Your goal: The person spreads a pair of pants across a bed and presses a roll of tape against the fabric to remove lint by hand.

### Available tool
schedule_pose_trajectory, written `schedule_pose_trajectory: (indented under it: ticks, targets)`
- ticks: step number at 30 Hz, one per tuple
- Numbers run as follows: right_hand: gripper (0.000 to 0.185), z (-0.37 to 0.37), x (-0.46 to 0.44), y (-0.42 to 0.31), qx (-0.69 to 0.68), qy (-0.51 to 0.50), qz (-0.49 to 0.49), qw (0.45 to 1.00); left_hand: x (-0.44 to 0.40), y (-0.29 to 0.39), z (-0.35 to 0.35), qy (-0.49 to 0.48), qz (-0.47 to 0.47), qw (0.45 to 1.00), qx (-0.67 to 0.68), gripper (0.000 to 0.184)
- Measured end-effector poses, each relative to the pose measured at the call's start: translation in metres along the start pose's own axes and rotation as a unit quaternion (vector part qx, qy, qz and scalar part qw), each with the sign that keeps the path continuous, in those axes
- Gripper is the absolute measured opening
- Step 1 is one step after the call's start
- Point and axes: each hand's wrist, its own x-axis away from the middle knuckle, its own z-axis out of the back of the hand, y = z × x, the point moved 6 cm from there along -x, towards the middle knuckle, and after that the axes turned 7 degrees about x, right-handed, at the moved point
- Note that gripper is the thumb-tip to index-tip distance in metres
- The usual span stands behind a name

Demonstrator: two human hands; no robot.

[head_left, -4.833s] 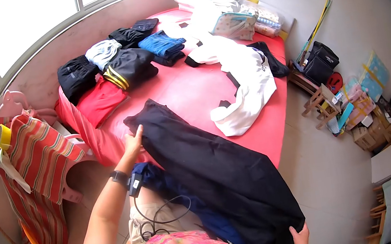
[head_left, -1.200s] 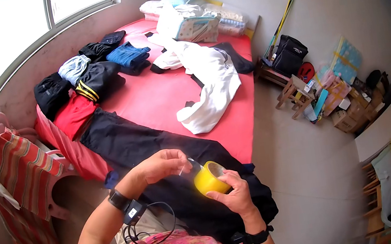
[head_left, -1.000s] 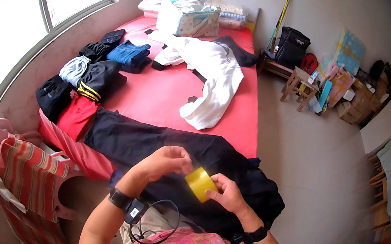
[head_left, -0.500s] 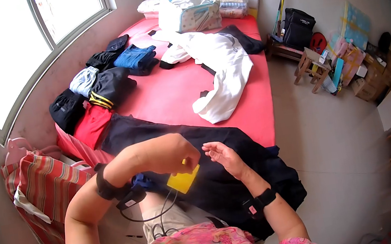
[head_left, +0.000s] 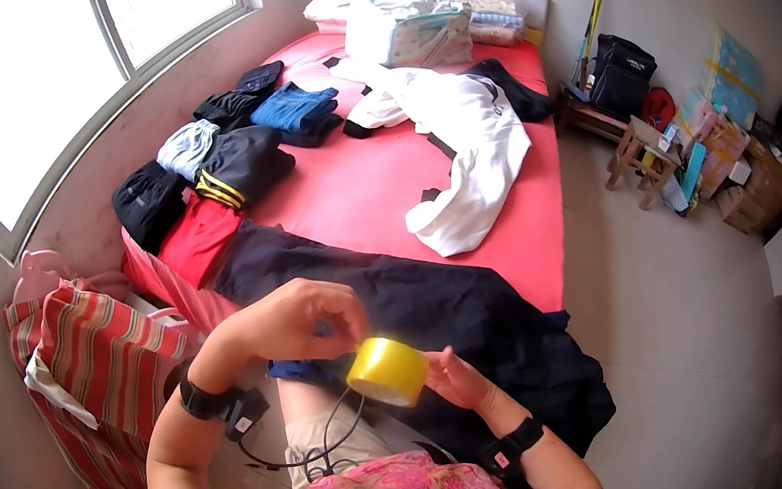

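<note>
A roll of yellow tape [head_left: 388, 372] is held between my two hands in front of my body. My left hand [head_left: 313, 319] is bent over at its upper left, fingers curled closed at its edge. From the right, my right hand [head_left: 458, 377] closes on the roll's near side; part of its fingers is hidden behind the roll. Below and beyond both hands, a dark navy garment [head_left: 439, 293] lies spread over the bed's front edge and hangs down. A black cable [head_left: 272, 463] runs from the device on my left wrist.
The bed with a red sheet [head_left: 352, 185] carries a white garment [head_left: 475, 161], folded jeans [head_left: 295, 109], dark folded clothes [head_left: 243, 165] and bedding [head_left: 426, 37]. At left stands a striped cloth bag [head_left: 108, 347]. A wooden stool [head_left: 642, 161], a black backpack [head_left: 623, 73] and boxes [head_left: 744, 207] line the right wall.
The tape roll has turned, showing its rounded side, and shifted right. My right hand has come down and in to meet it. The view has moved slightly left.
</note>
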Motion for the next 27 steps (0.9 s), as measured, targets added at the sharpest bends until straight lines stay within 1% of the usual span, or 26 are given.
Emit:
schedule_pose_trajectory:
  ticks: [1,2,3,4,5,6,7,9,10,11,12,13,14,15,16,17,18,19,20,21,22,23,25,26,27]
  targets:
    - [0.037,-0.004,0.001,-0.009,0.017,-0.015,0.043,0.999,0.005,0.001,0.0,-0.001,-0.027,1.0,-0.005,0.01]
    - [0.037,-0.005,0.002,-0.012,0.019,-0.018,0.038,0.999,0.012,0.0,-0.001,-0.003,-0.055,0.998,-0.01,0.013]
    - [0.031,-0.005,0.002,-0.019,0.133,-0.016,0.062,0.989,0.02,-0.007,0.0,0.004,-0.055,0.998,-0.008,0.013]
    - [0.027,-0.005,0.002,-0.025,0.245,-0.016,0.086,0.966,0.028,-0.023,0.002,0.022,-0.015,0.999,0.047,0.014]
    - [0.027,-0.007,0.0,-0.024,0.248,-0.021,0.08,0.965,0.036,-0.036,0.0,0.041,0.025,0.993,0.103,0.015]
    - [0.026,-0.004,-0.002,-0.026,0.3,0.021,0.093,0.949,0.043,-0.043,-0.001,0.087,0.049,0.99,0.096,0.013]
    - [0.025,-0.003,-0.004,-0.028,0.351,0.062,0.107,0.928,0.049,-0.052,-0.007,0.097,0.048,0.989,0.1,0.013]
    - [0.026,-0.002,-0.011,-0.017,0.366,0.067,0.08,0.925,0.067,-0.091,-0.013,0.205,0.135,0.966,0.075,0.017]
    - [0.027,0.001,-0.015,-0.011,0.346,0.098,0.047,0.932,0.075,-0.101,-0.017,0.251,0.112,0.956,0.098,0.026]
    - [0.029,0.004,-0.018,-0.003,0.326,0.131,0.012,0.936,0.08,-0.109,-0.022,0.258,0.112,0.954,0.103,0.026]
    - [0.033,0.006,-0.022,0.006,0.366,0.12,0.014,0.923,0.088,-0.116,-0.023,0.304,0.108,0.939,0.117,0.031]
    - [0.033,0.008,-0.024,0.018,0.369,0.114,0.007,0.923,0.098,-0.123,-0.024,0.35,0.105,0.922,0.13,0.037]
    - [0.035,0.009,-0.027,0.033,0.332,0.109,-0.036,0.936,0.108,-0.131,-0.028,0.355,0.14,0.918,0.108,0.049]
    - [0.036,0.009,-0.028,0.047,0.295,0.104,-0.079,0.947,0.116,-0.139,-0.03,0.362,0.142,0.914,0.113,0.049]
    - [0.036,0.007,-0.029,0.051,0.338,0.101,-0.052,0.934,0.125,-0.154,-0.036,0.329,0.23,0.913,0.063,0.054]
    - [0.036,0.003,-0.032,0.054,0.341,0.094,-0.059,0.933,0.135,-0.17,-0.042,0.291,0.316,0.903,0.014,0.061]
    - [0.037,-0.001,-0.035,0.051,0.397,0.095,-0.038,0.912,0.144,-0.183,-0.046,0.273,0.34,0.9,0.01,0.069]
    - [0.037,-0.006,-0.037,0.047,0.451,0.095,-0.016,0.887,0.151,-0.19,-0.048,0.278,0.343,0.897,0.016,0.069]
    - [0.037,-0.012,-0.039,0.043,0.453,0.09,-0.022,0.887,0.157,-0.197,-0.051,0.264,0.371,0.888,0.064,0.067]
    - [0.038,-0.022,-0.043,0.032,0.501,0.086,-0.006,0.861,0.161,-0.201,-0.052,0.248,0.397,0.877,0.11,0.065]
    - [0.039,-0.03,-0.047,0.025,0.548,0.082,0.01,0.833,0.161,-0.197,-0.052,0.245,0.397,0.874,0.135,0.04]
    - [0.039,-0.032,-0.051,0.025,0.549,0.077,0.005,0.832,0.163,-0.201,-0.051,0.248,0.398,0.872,0.141,0.04]
    - [0.039,-0.038,-0.055,0.018,0.61,0.11,0.053,0.783,0.162,-0.209,-0.053,0.282,0.317,0.871,0.247,0.021]
    - [0.038,-0.04,-0.058,0.013,0.607,0.121,0.06,0.784,0.162,-0.212,-0.053,0.31,0.294,0.862,0.273,0.016]
    - [0.038,-0.04,-0.06,0.013,0.609,0.115,0.057,0.783,0.162,-0.213,-0.053,0.315,0.293,0.859,0.278,0.016]
